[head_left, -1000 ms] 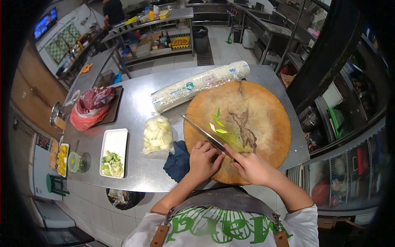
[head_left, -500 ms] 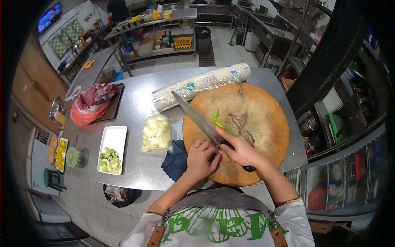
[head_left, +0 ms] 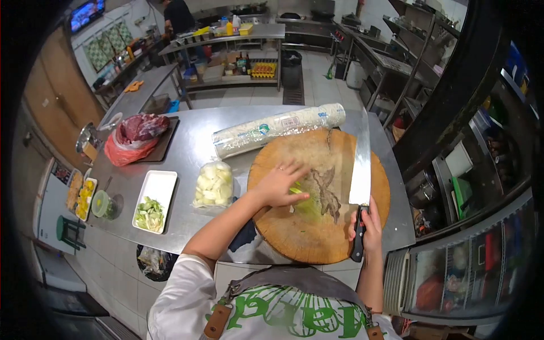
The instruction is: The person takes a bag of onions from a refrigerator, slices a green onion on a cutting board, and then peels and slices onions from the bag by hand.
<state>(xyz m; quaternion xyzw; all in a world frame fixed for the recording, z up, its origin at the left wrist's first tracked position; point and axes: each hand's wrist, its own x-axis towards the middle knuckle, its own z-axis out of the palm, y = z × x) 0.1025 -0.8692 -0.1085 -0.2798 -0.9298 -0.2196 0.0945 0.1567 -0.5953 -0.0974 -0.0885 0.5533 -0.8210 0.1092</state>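
Note:
My left hand [head_left: 281,185] is over the left part of the round wooden chopping block [head_left: 309,241], fingers spread and slightly blurred. Close beside its thumb lie bright green pieces [head_left: 297,198] that look like cut scallion, partly hidden under the hand. On the right side of the block, my right hand [head_left: 371,228] is closed around the black handle of a large kitchen knife [head_left: 361,164]. The wide blade points away from me, its flat side catching the light. Dark cracks mark the wood between my hands.
Behind the block lies a big roll of plastic wrap [head_left: 277,129]. To its left are a bag of pale cut vegetable chunks [head_left: 213,184], a dark blue cloth [head_left: 243,235], a white tray [head_left: 163,184] with chopped greens, and raw meat [head_left: 136,133] on red plastic. A person [head_left: 178,17] stands far back.
My hands, close together at the knife before, are now apart. The knife has swung from the left side to the right of the block. My left hand has opened and moved forward.

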